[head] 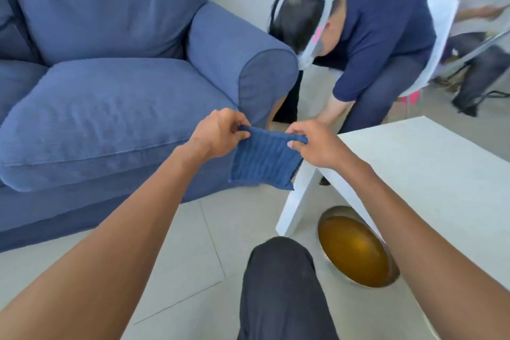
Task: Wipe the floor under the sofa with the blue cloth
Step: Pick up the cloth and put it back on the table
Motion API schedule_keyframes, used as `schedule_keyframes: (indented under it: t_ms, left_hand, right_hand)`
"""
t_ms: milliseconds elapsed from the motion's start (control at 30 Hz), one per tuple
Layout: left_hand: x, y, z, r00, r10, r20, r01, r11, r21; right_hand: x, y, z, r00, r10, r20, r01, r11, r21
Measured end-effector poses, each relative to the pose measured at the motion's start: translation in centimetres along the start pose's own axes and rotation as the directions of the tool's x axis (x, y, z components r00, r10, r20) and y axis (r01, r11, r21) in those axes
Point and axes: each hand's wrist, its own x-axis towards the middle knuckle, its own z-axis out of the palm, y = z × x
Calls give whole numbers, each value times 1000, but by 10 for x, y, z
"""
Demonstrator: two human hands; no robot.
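Blue sofa [110, 107]: far left, base meeting the tiled floor [171, 251]. Left hand [218, 132]: pinched on one top corner of the blue cloth [265, 160]. Cloth: hanging in the air, clear of the floor. Right hand [314, 143]: pinched on the other corner. White table [430, 174]: right. Wiping seemingly not begun; all floor work remains.

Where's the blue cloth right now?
In the head view, the blue cloth hangs mid-frame in the air, top corners pinched by the left hand and right hand, between the sofa and white table.
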Motion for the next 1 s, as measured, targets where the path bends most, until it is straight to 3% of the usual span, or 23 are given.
schedule_keyframes:
  t_ms: [167,333,500,700,800,1000]
  left_hand:
    - [7,112,29,962,246,117,-236,967,-95]
    - [2,208,67,865,423,268,-388,905,-175]
    - [-8,278,105,713,535,453,-426,844,-325]
    - [-22,327,153,519,540,663,-379,840,-388]
    - [-28,338,180,535,552,640,-377,834,-403]
    - [-34,354,229,713,540,446,-453,841,-295]
  right_hand:
    - [-100,60,-72,958,165,-236,-166,986,17]
    - [-194,103,-110,895,310,-321,-306,950,62]
    - [-275,132,-130,824,440,-356,-435,895,98]
    - [-345,153,-128,742,576,-344,-572,811,123]
    - [-360,170,-122,710,620,-333,-611,778,144]
    - [-360,204,-113,644,650,-404,-653,742,153]
